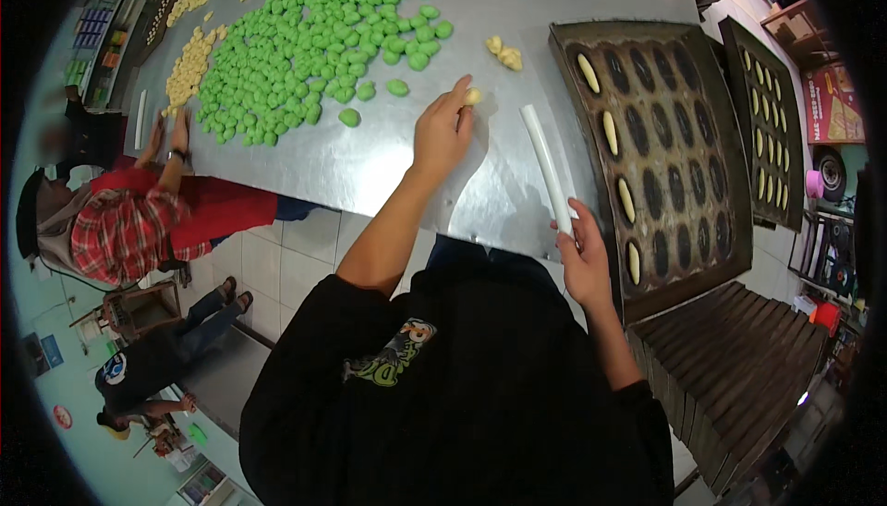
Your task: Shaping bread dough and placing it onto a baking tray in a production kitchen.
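My left hand (pixel 443 136) is over the steel table, thumb and index finger closed about a small ball of yellow dough (pixel 472 97). Near the table's front edge, my right hand (pixel 584 256) grips the lower end of a slim white rod (pixel 545 164), which slants away over the metal. Beyond my left hand sits a small clump of yellow dough pieces (pixel 504 53). A wide heap of green dough balls (pixel 305 53) spreads to the left. On my right is a dark baking tray (pixel 605 150) with oval hollows; its nearest column holds several pale dough sticks (pixel 611 134).
The steel table (pixel 370 159) carries more yellow dough pieces (pixel 189 67) at far left, where a person in a checked shirt (pixel 129 224) reaches in. Another filled tray (pixel 735 62) stands farther right. Stacked dark trays (pixel 730 358) are at lower right. Another person (pixel 152 367) is at lower left.
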`<state>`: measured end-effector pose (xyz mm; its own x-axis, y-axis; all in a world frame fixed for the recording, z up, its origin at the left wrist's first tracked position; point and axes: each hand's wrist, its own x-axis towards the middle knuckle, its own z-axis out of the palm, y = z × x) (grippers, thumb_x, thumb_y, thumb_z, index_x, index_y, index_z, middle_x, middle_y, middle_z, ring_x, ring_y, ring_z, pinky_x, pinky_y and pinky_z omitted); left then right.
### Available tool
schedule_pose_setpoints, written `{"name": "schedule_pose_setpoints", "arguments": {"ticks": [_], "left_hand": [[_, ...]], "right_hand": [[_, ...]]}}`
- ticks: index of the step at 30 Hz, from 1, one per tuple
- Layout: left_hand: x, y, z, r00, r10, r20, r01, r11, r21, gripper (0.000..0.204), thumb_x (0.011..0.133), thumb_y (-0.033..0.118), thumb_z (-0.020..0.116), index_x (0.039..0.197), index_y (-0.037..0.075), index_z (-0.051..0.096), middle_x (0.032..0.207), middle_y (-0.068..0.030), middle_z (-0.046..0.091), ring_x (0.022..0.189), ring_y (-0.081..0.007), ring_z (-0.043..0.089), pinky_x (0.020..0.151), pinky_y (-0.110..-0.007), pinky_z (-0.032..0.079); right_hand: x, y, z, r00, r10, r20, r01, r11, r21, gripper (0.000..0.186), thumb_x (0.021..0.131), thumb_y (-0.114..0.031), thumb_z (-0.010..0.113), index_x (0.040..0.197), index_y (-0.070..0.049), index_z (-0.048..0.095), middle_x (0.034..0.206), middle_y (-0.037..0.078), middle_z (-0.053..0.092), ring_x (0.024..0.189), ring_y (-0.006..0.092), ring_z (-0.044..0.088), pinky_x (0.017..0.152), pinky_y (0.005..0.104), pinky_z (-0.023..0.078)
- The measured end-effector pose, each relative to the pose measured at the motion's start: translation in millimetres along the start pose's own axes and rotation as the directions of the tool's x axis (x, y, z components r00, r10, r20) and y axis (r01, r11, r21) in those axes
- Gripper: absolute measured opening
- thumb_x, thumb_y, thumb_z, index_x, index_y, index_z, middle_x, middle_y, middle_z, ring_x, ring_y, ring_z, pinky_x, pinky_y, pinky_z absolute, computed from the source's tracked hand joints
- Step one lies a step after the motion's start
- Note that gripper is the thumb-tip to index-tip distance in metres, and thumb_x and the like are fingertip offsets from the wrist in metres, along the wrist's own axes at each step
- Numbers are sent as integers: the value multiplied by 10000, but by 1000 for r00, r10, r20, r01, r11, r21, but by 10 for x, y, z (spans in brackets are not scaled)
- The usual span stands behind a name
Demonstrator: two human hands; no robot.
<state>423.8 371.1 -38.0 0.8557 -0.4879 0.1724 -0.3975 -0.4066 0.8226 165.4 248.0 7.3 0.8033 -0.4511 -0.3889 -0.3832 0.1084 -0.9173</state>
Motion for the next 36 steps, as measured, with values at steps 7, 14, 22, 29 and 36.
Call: {"name": "schedule_pose_setpoints", "arguments": {"ticks": [7,14,22,29,36], "left_hand": [[-786,-25,94,935,190,299,-311,846,433,683,833,254,632,1435,67,369,1486,-198,345,1372,-392,319,1113,-519,240],[-873,112,-375,844,451,291,-537,690,485,526,711,294,775,1211,210,632,1340,-74,528,1283,-301,458,1096,-608,222],[-674,-351,-347,880,279,385,-458,716,527,508,896,330,598,1342,103,511,1373,-102,522,1275,-285,479,1106,-499,291],[70,-438,-192,923,258,284,-382,691,614,670,944,495,456,1435,45,384,1512,-202,320,1406,-364,291,1142,-561,157],[-580,-336,-328,907,290,305,-412,756,508,764,871,547,546,1420,34,408,1505,-207,330,1406,-380,284,1123,-591,153]], "right_hand": [[6,71,-18,1000,-23,8,23,1000,12,363,941,-105,557,1288,-3,525,1042,120,652,879,146,610,757,260,473],[223,-172,214,899,-331,285,427,529,-733,316,860,-163,648,1175,-140,623,972,103,651,866,270,629,762,409,485],[1103,187,614,740,-585,333,468,92,-879,511,918,-300,575,1349,-39,488,1350,97,539,1253,273,499,1052,411,374],[1900,-84,752,873,-448,193,311,207,-928,735,929,-522,472,1462,-33,339,1527,170,315,1419,337,278,1165,467,191],[1194,103,832,739,-654,163,271,68,-960,668,866,-530,555,1403,-141,470,1455,194,412,1351,348,383,1096,548,252]]}}
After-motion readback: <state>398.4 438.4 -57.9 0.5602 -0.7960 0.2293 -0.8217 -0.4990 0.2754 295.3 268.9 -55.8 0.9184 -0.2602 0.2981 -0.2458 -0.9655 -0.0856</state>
